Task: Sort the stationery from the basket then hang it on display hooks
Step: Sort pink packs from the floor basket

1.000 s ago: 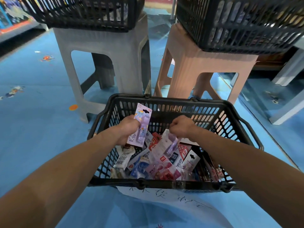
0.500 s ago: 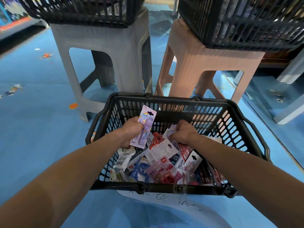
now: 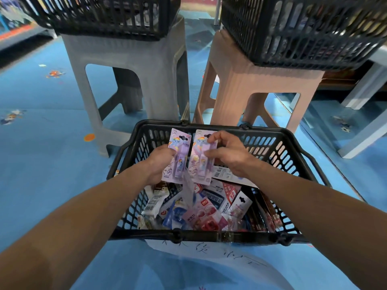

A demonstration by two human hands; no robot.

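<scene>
On my feed both bare forearms reach forward into the black plastic lattice basket (image 3: 209,236), which stands on the blue floor (image 3: 41,164). The left hand (image 3: 160,165) is over the basket's left half. Its fingers are curled behind a purple cartoon-pony blister card (image 3: 181,143) and its thumb is pressed on the card's front. The card stands nearly upright with its hang-hole at the top.

The right hand (image 3: 229,156) is over the basket's middle, palm down and wrist bent. It pinches a second matching purple blister card (image 3: 198,163) between thumb and fingertips along its right edge. The two cards are side by side above the basket's far part; I cannot tell whether their edges touch.

Below them the basket is heaped with loose stationery packs, among them a boxed dark calculator (image 3: 213,198) near the middle and pink sharpener packs (image 3: 201,216) toward the near rim. A white handwritten paper sheet (image 3: 209,254) lies under the near rim.

Beyond the far rim stand a grey plastic stool (image 3: 134,59), topped by a black slatted basket (image 3: 104,17), and a pinkish-beige plastic stool (image 3: 251,80), topped by a black mesh basket (image 3: 303,28).
</scene>
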